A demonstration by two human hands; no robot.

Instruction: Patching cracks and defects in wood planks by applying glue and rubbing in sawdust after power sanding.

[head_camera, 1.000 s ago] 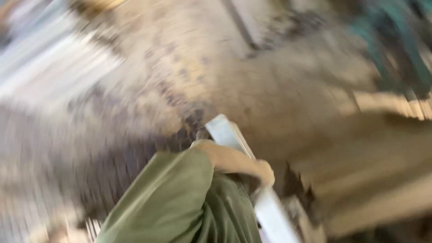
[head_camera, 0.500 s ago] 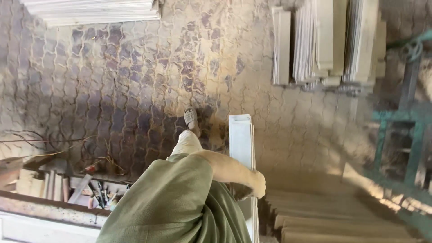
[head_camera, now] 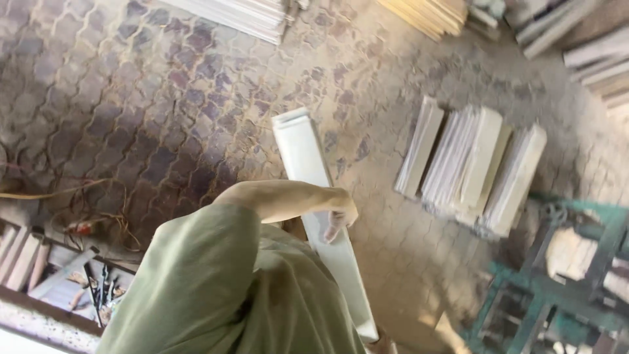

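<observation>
My right hand (head_camera: 341,219) is shut around a long white board (head_camera: 301,147), gripping it near its middle at my side. The board runs from the paved ground ahead back past my hip, its far end pointing up in the view. My arm comes out of a green sleeve (head_camera: 196,282) that fills the bottom left. My left hand is out of sight.
A stack of pale boards (head_camera: 472,170) lies on the interlocking paving (head_camera: 131,118) to the right. A green metal frame (head_camera: 557,288) stands at the lower right. More board piles (head_camera: 242,13) lie at the top. A box of tools and wood scraps (head_camera: 78,282) sits at the lower left.
The view has swung and steadied after a blur. The pale board stack now lies lower and closer on the right. My right hand has kept hold of the white board.
</observation>
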